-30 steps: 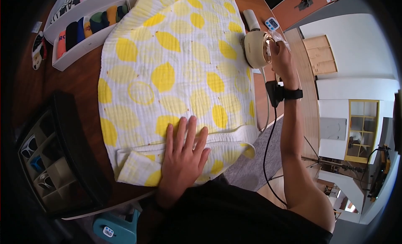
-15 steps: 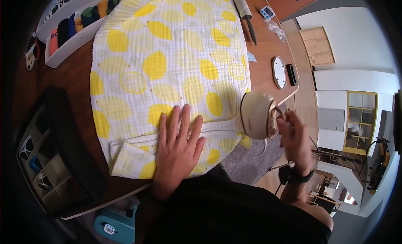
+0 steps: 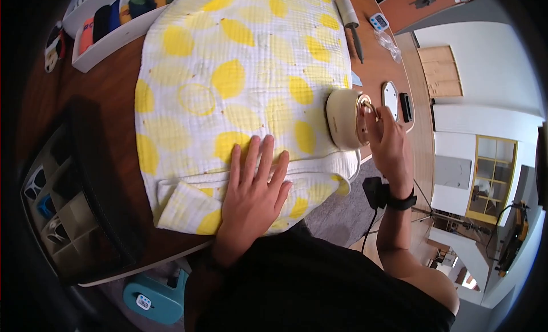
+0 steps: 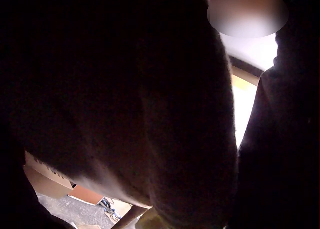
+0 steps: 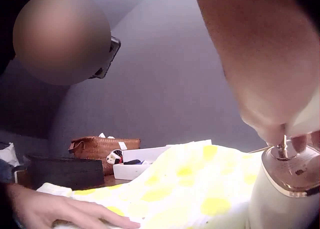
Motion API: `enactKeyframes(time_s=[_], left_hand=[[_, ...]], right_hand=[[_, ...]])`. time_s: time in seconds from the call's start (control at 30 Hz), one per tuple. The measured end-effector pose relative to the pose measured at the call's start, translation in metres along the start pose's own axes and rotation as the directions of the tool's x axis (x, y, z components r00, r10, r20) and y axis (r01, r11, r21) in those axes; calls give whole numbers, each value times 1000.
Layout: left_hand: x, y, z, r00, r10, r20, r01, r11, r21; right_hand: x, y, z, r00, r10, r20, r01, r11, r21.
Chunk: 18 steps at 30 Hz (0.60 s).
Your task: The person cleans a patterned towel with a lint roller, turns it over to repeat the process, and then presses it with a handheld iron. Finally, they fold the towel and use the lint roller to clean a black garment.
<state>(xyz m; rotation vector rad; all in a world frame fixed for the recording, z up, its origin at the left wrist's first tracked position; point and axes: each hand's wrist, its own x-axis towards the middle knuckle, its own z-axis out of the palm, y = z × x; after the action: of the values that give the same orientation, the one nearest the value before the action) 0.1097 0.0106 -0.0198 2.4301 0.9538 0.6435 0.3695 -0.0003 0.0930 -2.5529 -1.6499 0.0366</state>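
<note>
A white muslin cloth with yellow lemons (image 3: pixel 260 64) lies spread over the table, its near end folded in layers. My right hand (image 3: pixel 393 146) grips the handle of a cream, gold-topped handheld iron (image 3: pixel 341 121), which sits over the cloth's right edge. In the right wrist view the iron (image 5: pixel 280 199) stands upright, with fingers around its handle. My left hand (image 3: pixel 251 189) rests flat on the cloth near the folded end, fingers straight and slightly spread. The left wrist view is mostly dark fabric and does not show that hand.
A lint roller (image 3: pixel 351 27), a timer (image 3: pixel 378 21), crumpled plastic (image 3: pixel 388 45) and a white oval plate (image 3: pixel 390 98) lie along the right side. To the left stand a white box of rolled socks (image 3: pixel 105 48) and a black divided case (image 3: pixel 108 218) holding sunglasses.
My right hand brought the iron from the cloth's far right side toward the near folded end, then partway back up the right edge. My left hand has stayed on the cloth.
</note>
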Motion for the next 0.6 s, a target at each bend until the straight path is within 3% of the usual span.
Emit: enactKeyframes(time_s=[0.17, 0.23, 0.27, 0.3, 0.37, 0.43, 0.5, 0.6], left_hand=[[-2, 1, -3, 991, 107, -81, -113, 990, -81], [-6, 10, -8, 961, 212, -179, -227, 972, -63], [-7, 16, -11, 935, 267, -233, -283, 958, -40], [-10, 26, -13, 907, 315, -280, -337, 941, -33], [-14, 45, -14, 880, 418, -224, -441, 896, -60], [-14, 57, 5, 892, 416, -175, -426, 904, -22], [-12, 56, 26, 894, 426, -135, -429, 903, 14], [-8, 40, 38, 947, 320, -17, -320, 947, 37]], right_hand=[[31, 6, -1, 997, -80, -5, 80, 996, 43], [37, 24, -11, 987, -153, 57, 142, 977, 161], [35, 29, -20, 990, -55, 129, 34, 987, 159], [29, 29, -33, 989, -57, 135, 36, 987, 154], [11, 26, -57, 952, -254, 173, 242, 966, 87], [-5, 33, -66, 906, -411, 99, 404, 911, 80], [-20, 35, -72, 912, -371, 175, 363, 929, 76], [-35, 20, -59, 821, -496, 283, 468, 868, 164]])
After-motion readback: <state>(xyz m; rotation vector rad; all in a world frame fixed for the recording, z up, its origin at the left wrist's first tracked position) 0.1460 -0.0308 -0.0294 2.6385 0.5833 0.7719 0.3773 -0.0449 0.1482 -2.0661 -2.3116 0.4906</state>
